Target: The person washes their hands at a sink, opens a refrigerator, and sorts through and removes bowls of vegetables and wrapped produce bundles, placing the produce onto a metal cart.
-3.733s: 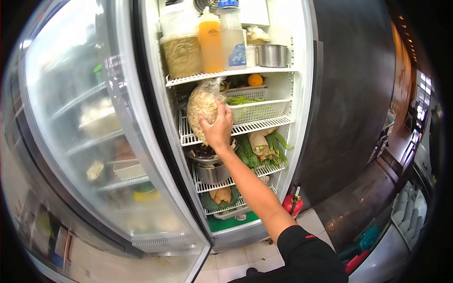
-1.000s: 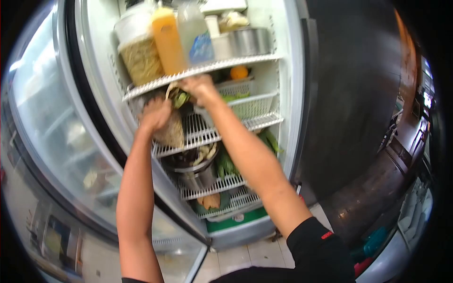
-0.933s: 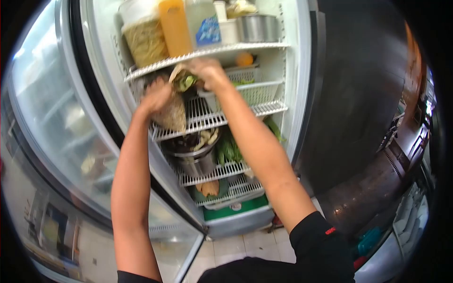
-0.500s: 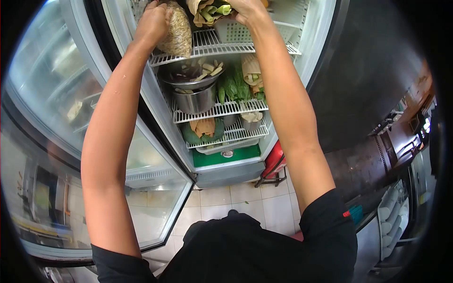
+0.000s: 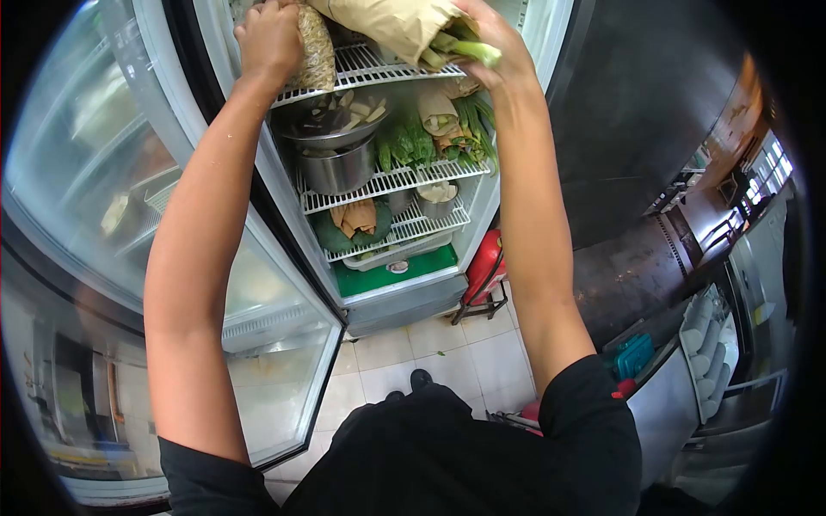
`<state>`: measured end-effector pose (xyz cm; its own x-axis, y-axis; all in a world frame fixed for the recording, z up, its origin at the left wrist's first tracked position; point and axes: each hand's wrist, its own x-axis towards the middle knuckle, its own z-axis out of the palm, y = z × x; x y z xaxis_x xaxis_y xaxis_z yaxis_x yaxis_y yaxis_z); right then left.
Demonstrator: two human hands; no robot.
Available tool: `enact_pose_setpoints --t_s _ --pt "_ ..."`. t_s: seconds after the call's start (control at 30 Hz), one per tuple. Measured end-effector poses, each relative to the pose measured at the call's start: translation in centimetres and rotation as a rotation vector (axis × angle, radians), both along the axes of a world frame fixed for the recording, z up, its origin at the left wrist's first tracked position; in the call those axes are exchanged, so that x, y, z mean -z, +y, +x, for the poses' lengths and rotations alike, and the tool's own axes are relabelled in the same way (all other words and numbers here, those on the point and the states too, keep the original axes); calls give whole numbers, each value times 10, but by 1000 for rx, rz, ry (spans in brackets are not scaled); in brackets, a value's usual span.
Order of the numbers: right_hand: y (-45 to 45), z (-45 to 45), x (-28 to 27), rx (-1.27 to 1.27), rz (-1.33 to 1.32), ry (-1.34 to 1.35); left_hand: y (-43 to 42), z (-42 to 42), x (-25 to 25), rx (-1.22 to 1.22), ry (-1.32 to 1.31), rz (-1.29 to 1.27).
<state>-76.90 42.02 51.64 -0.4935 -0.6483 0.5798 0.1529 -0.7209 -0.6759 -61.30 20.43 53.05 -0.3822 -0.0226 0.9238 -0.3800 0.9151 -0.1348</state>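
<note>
My left hand [image 5: 270, 41] is closed on the clear plastic bag of pale, shredded food [image 5: 315, 53], which hangs at the left edge of a wire shelf [image 5: 379, 76]. My right hand [image 5: 497, 43] grips a brown paper bundle [image 5: 391, 24] with green stalks sticking out of its right end. The bundle lies slanted in front of the fridge shelf, its upper left part cut off by the frame edge. Below are a metal bowl of cut pieces [image 5: 334, 125] and a steel pot [image 5: 337, 168].
Leafy greens [image 5: 406, 144] and a paper-wrapped bundle [image 5: 438, 113] share the middle shelf. Lower down sits a paper-topped green vegetable [image 5: 355, 218]. The glass door [image 5: 275, 378] stands open at left. A red extinguisher [image 5: 484, 262] stands right of the fridge, on the tiled floor [image 5: 387, 348].
The paper bundle came out from the shelf in my right hand and moved rightward and toward me. My left hand stays at the plastic bag. The view has tilted down.
</note>
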Motion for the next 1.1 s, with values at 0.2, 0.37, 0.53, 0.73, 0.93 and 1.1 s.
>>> enact_pose_setpoints --t_s 0.2,0.37,0.53,0.73,0.93,1.1 --pt "62 34 15 -77 55 -40 -2 4 12 -61 -45 47" --pt "94 41 49 -304 -66 -301 0 9 24 84 83 -31" --pt "131 57 84 -315 -254 -203 14 22 29 102 -8 79" --pt "192 32 178 91 -319 -431 39 37 40 223 60 119" --pt "278 85 203 662 -250 -489 80 60 68 366 268 174" --pt "341 100 231 778 -272 -592 130 88 147 468 312 357"
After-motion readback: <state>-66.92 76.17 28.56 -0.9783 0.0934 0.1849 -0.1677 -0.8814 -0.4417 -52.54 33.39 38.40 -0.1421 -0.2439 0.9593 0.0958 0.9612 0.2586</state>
